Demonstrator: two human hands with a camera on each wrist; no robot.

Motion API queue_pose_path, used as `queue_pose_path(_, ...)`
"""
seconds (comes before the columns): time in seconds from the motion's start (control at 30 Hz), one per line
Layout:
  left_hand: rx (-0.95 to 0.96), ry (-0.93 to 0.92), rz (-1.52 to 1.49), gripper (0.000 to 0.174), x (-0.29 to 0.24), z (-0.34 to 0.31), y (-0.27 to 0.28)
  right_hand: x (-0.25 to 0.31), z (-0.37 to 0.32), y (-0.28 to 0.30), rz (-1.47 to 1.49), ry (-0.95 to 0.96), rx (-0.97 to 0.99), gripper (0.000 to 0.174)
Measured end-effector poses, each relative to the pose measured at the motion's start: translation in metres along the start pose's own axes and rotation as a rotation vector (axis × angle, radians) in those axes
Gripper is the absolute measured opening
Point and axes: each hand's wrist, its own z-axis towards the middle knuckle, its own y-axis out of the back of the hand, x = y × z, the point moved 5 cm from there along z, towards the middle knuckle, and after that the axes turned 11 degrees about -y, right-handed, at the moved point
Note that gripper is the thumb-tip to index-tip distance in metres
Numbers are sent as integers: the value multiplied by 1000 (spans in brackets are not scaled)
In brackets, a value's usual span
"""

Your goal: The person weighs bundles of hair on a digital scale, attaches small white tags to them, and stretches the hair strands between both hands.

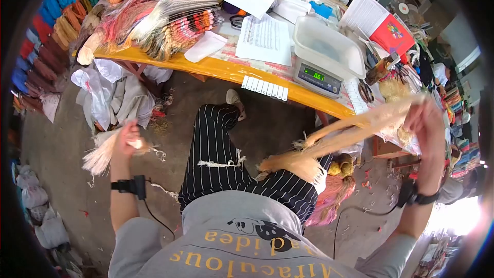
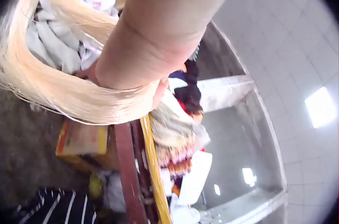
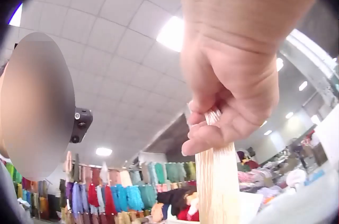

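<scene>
Out to the left in the head view, my left hand grips a pale cream skein of thread, whose ends fan out below the fist. In the left wrist view this thread loops broadly around beside the wrist. Raised at the right, my right hand holds the end of a long peach skein of thread. That skein stretches down to my lap, where its cut ends spread over the striped trousers. The right wrist view shows the fingers curled around the hanging strands.
Ahead stands a yellow-edged table with bundled multicoloured threads, papers and a digital scale bearing a plastic tub. A pink bundle hangs by my right thigh. White bags lie under the table's left end.
</scene>
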Motion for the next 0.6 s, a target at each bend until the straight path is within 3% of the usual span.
queue_pose_path(0.07, 38, 23, 79, 18, 57, -30, -76, 62, 41, -7, 91, 167, 57, 28)
queue_pose_path(0.13, 38, 99, 252, 19, 95, -44, -109, 116, 82, -3, 127, 274, 101, 24)
queue_pose_path(0.17, 140, 170, 324, 20, 116, -44, -110, 141, 108, 8, 58, 207, 353, 23)
queue_pose_path(0.2, 243, 242, 397, 22, 138, -47, -109, 162, 131, 24, 28, 211, 237, 26)
queue_pose_path(0.27, 254, 300, 723, 20, 160, -69, -132, 199, 172, 71, -12, 252, 180, 29)
queue_pose_path(0.33, 531, 83, 1115, 26, 175, -74, -144, 224, 175, 90, 70, 273, -166, 35)
queue_pose_path(0.37, 803, -445, 1264, 25, 190, -62, -119, 232, 170, 92, 183, 290, -230, 40)
queue_pose_path(0.4, 715, -229, 1400, 18, 199, -60, -107, 240, 178, 116, 139, 315, -165, 35)
queue_pose_path(0.47, 590, -157, 1493, 18, 211, -53, -84, 249, 180, 141, 195, 311, -255, 38)
queue_pose_path(0.5, 589, -156, 1489, 18, 213, -49, -81, 255, 192, 162, 11, 261, 86, 41)
queue_pose_path(0.53, 570, -158, 1482, 18, 214, -46, -78, 253, 209, 197, 7, 261, 87, 41)
queue_pose_path(0.6, 550, -163, 1475, 17, 213, -44, -76, 229, 210, 172, -69, 273, -54, 38)
